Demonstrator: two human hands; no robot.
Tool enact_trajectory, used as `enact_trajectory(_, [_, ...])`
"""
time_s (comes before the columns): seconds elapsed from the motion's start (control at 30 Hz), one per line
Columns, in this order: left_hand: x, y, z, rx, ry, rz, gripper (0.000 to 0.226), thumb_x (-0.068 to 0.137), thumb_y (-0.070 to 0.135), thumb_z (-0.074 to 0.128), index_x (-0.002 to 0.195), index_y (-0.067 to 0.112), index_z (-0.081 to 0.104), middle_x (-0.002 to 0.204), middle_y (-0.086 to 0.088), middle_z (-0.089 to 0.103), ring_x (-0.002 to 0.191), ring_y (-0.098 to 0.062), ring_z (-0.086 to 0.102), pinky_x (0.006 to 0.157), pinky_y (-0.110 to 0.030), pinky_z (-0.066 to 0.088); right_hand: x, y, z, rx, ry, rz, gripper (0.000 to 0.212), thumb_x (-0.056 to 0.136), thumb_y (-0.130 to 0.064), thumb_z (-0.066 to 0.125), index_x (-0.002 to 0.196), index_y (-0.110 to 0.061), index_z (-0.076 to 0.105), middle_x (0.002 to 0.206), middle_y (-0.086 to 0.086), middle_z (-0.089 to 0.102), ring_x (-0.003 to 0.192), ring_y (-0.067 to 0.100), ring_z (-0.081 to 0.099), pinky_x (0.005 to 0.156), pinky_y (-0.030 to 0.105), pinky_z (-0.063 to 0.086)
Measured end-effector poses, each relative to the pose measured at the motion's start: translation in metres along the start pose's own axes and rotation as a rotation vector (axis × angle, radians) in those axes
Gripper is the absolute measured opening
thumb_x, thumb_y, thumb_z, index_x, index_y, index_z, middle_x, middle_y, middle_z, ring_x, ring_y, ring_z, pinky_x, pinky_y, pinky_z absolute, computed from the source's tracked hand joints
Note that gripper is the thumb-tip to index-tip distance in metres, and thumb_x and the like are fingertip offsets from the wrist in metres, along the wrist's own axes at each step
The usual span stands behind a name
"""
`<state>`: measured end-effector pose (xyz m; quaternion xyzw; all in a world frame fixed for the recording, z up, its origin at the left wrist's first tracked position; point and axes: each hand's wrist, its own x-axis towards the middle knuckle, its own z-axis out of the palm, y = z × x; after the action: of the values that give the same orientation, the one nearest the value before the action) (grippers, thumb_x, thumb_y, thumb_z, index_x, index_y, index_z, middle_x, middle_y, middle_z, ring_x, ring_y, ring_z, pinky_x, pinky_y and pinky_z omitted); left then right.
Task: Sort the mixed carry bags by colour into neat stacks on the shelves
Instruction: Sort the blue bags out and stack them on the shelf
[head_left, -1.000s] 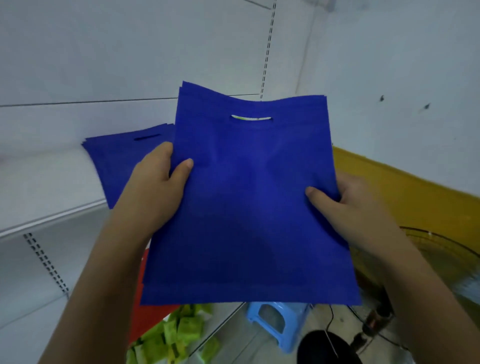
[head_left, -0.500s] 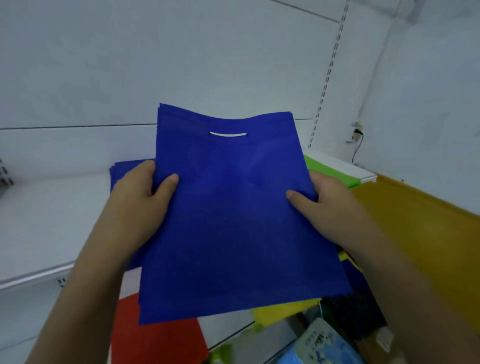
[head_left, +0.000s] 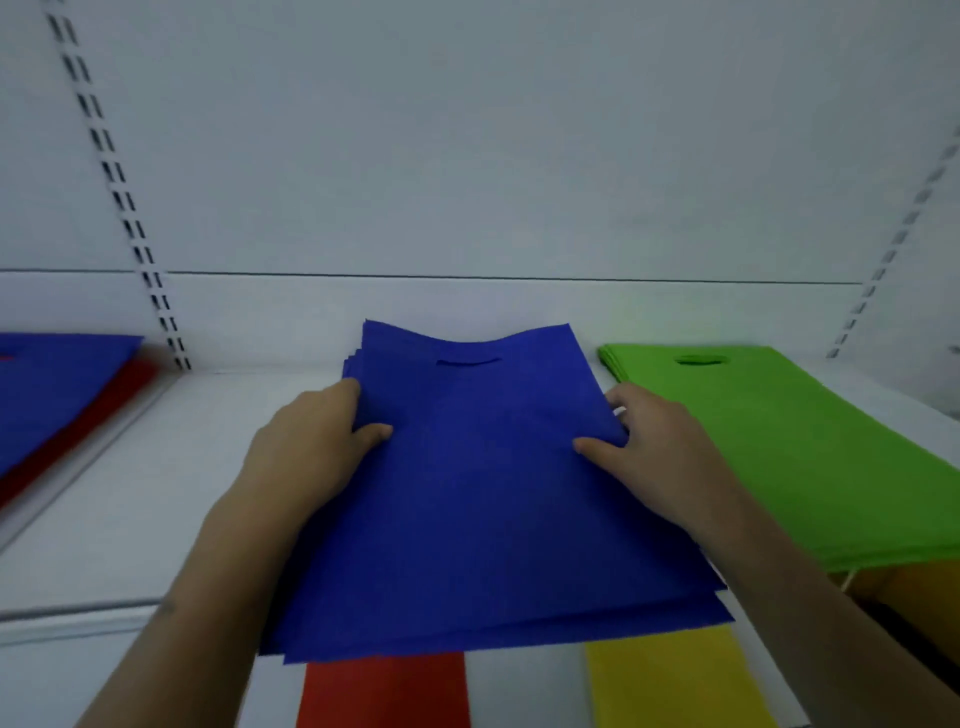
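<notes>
Hands (head_left: 311, 447) gripping flat blue bags (head_left: 483, 499)

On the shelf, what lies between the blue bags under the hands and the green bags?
Only a narrow strip of bare white shelf, partly hidden by the right hand, separates the blue stack from the green stack in the head view.

A stack of blue bags (head_left: 483, 493) lies mid-shelf, a hand gripping each side edge. Left of this stack, the white shelf (head_left: 156, 493) is bare, open room reaching to a slotted upright (head_left: 130, 218) and further blue and red bags (head_left: 57, 405). Right of the stack, a green stack (head_left: 789, 447) lies just beside it, leaving only a narrow gap. Above the stack, the space is open.
</notes>
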<state>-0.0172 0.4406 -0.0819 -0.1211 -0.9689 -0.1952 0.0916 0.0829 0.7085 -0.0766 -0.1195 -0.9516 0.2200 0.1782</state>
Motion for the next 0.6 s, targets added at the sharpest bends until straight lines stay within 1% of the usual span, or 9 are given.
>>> enact_trajectory(0.07, [-0.001,0.0,0.001,-0.01,0.003,-0.04,0.032,0.09,0.044,0.057,0.098,0.014,0.047,0.093,-0.002,0.057,0.082,-0.022,0.053,0.072,-0.037,0.045,0.001,0.0,-0.001,-0.052,-0.04,-0.052,0.052,0.082,-0.041,0.071,0.125,-0.022,0.046,0.097,-0.005,0.065,0.092,0.022,0.062,0.071,0.036,0.048])
enact_trajectory(0.13, [0.001,-0.002,0.003,0.027,-0.042,-0.071,0.049,0.09,0.045,0.056,0.125,0.016,0.042,0.12,-0.007,0.053,0.106,-0.027,0.05,0.089,-0.041,0.045,0.001,0.0,-0.002,-0.168,-0.06,-0.096,0.073,0.086,-0.044,0.065,0.144,-0.023,0.027,0.121,-0.003,0.056,0.112,0.023,0.055,0.084,0.038,0.049])
enact_trajectory(0.17, [0.002,-0.003,0.001,0.053,-0.081,-0.087,0.061,0.09,0.048,0.055,0.138,0.018,0.032,0.134,-0.008,0.045,0.12,-0.029,0.043,0.097,-0.043,0.041,0.001,0.001,-0.002,-0.231,-0.06,-0.123,0.076,0.088,-0.046,0.062,0.148,-0.024,0.022,0.133,-0.002,0.048,0.12,0.023,0.049,0.091,0.038,0.047])
enact_trajectory(0.23, [0.003,-0.002,-0.004,0.074,-0.133,-0.12,0.075,0.088,0.053,0.055,0.149,0.024,0.019,0.15,-0.005,0.028,0.135,-0.03,0.027,0.105,-0.047,0.032,0.006,0.003,-0.003,-0.337,-0.076,-0.191,0.065,0.091,-0.049,0.056,0.146,-0.026,0.031,0.143,-0.002,0.037,0.127,0.021,0.04,0.1,0.037,0.043])
enact_trajectory(0.3, [-0.002,0.0,-0.01,0.121,-0.103,-0.118,0.072,0.087,0.055,0.055,0.146,0.028,0.027,0.151,-0.002,0.027,0.136,-0.029,0.025,0.106,-0.048,0.031,0.008,0.003,-0.008,-0.366,-0.15,-0.229,0.046,0.094,-0.048,0.05,0.137,-0.029,0.045,0.141,-0.004,0.042,0.125,0.02,0.043,0.1,0.038,0.042])
enact_trajectory(0.37, [-0.016,0.006,-0.019,0.141,-0.05,-0.061,0.063,0.086,0.05,0.059,0.142,0.03,0.036,0.151,0.001,0.028,0.136,-0.026,0.026,0.108,-0.045,0.031,0.006,0.003,-0.012,-0.32,-0.217,-0.255,0.038,0.097,-0.043,0.047,0.132,-0.03,0.051,0.137,-0.006,0.049,0.121,0.02,0.048,0.099,0.038,0.042])
enact_trajectory(0.47, [-0.06,0.017,-0.029,-0.035,-0.035,0.065,0.051,0.086,0.04,0.064,0.133,0.036,0.045,0.146,0.012,0.033,0.134,-0.013,0.032,0.11,-0.033,0.029,-0.012,0.001,-0.018,-0.195,-0.198,-0.354,0.035,0.096,-0.042,0.049,0.13,-0.031,0.052,0.133,-0.01,0.051,0.12,0.015,0.048,0.101,0.037,0.041])
enact_trajectory(0.53, [-0.092,0.021,-0.035,-0.12,0.019,0.119,0.038,0.087,0.039,0.062,0.124,0.039,0.051,0.132,0.021,0.042,0.122,-0.002,0.04,0.103,-0.022,0.031,-0.027,-0.006,-0.023,-0.133,-0.188,-0.415,0.033,0.095,-0.044,0.05,0.126,-0.032,0.053,0.13,-0.012,0.053,0.118,0.013,0.048,0.1,0.034,0.041])
enact_trajectory(0.6, [-0.114,0.018,-0.039,-0.129,0.054,0.116,0.029,0.088,0.04,0.058,0.116,0.04,0.053,0.119,0.028,0.046,0.11,0.005,0.042,0.092,-0.018,0.032,-0.042,-0.019,-0.024,-0.082,-0.224,-0.467,0.031,0.094,-0.045,0.05,0.123,-0.034,0.055,0.127,-0.014,0.054,0.117,0.011,0.048,0.098,0.033,0.042])
